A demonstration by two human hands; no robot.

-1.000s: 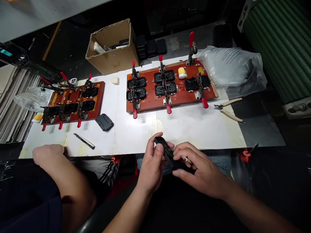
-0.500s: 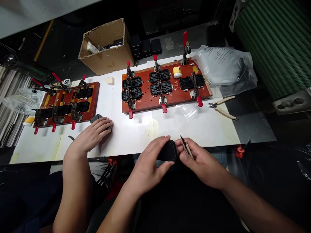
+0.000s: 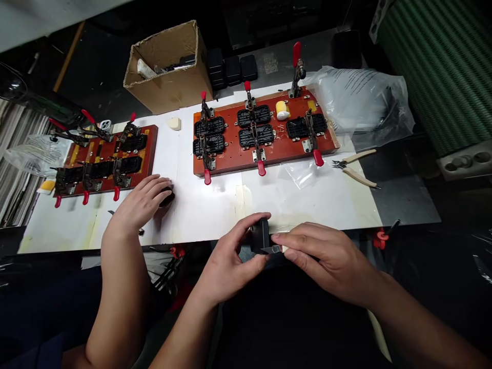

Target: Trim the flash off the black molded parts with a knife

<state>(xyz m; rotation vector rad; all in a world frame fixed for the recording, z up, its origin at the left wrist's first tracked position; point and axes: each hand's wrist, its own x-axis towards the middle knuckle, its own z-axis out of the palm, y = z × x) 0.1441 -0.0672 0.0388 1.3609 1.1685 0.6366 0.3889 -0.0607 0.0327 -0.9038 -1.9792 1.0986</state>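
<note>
Small black moulded plastic part (image 3: 261, 236), boxy and matte, is held just over the near edge of the white paper-covered table (image 3: 307, 205). Left hand (image 3: 230, 264) is curled round its left side, and right hand (image 3: 326, 256) has its fingers closed, pinching the lower right edge. Behind is a red-brown clamp fixture board (image 3: 292, 148) loaded with similar black parts. At left, a co-worker's hand (image 3: 140, 205) lies on another black part (image 3: 168, 196).

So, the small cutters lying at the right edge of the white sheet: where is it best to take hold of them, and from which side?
Take the cutters by both cream handles, coming from the right. They lie flat, the handles splay open toward that side, and the metal tips point left toward the red jig board.
</note>
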